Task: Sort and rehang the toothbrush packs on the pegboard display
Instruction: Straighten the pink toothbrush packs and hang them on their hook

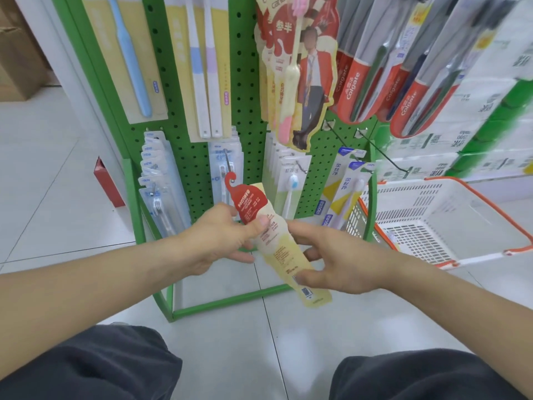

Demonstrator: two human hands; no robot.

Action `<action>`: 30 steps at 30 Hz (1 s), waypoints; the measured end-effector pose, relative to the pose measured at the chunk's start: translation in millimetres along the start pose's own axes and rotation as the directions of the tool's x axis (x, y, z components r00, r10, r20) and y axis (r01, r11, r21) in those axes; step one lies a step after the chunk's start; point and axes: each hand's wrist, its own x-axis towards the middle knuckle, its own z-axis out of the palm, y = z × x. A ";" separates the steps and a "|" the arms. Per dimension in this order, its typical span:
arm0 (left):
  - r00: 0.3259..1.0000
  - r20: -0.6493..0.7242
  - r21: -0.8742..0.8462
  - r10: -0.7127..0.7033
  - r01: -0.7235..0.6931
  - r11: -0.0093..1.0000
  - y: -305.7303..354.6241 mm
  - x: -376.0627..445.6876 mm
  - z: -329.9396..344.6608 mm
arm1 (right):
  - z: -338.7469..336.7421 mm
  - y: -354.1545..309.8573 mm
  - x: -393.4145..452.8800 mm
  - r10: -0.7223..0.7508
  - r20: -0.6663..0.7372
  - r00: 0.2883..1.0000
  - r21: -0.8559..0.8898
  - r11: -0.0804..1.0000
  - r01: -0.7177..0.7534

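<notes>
Gripping one cream-and-red toothbrush pack (277, 241) before the green pegboard (248, 90): both hands, left (222, 235), right (337, 261).

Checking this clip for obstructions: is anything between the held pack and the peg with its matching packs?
Nothing visible. Both hands, left hand and right hand, hold the red-and-cream pack in open air below the matching packs hanging above on the pegboard.

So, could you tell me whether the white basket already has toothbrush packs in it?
No, the white basket shows only its bare perforated floor, with no packs visible.
</notes>
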 end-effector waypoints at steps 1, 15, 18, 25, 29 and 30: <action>1.000 0.019 -0.016 0.025 -0.025 1.000 1.6 -2.0 2.1 | 0.0 0.7 0.5 -0.010 0.011 1.000 -0.007 1.000 0.010; 0.946 -0.034 0.071 0.322 -0.319 0.945 0.0 -0.5 -4.7 | 10.2 9.3 15.0 0.055 -0.441 0.896 0.195 0.980 0.036; 0.925 -0.060 -0.015 0.374 -0.376 0.927 5.2 -1.6 -7.0 | 8.9 5.7 18.6 0.104 -0.532 0.840 0.259 0.965 0.044; 0.780 -0.244 0.136 0.576 -0.561 0.817 22.6 -5.9 -4.9 | 7.9 -6.4 23.7 0.042 -0.638 0.769 0.354 0.903 0.244; 0.706 -0.152 0.144 0.692 -0.677 0.722 39.9 -16.0 -5.3 | 2.1 -12.7 23.7 -0.047 -0.746 0.665 0.235 0.915 0.329; 0.691 -0.136 0.148 0.710 -0.695 0.704 45.3 -19.2 -5.8 | 0.2 -13.7 23.5 -0.075 -0.763 0.643 0.205 0.914 0.349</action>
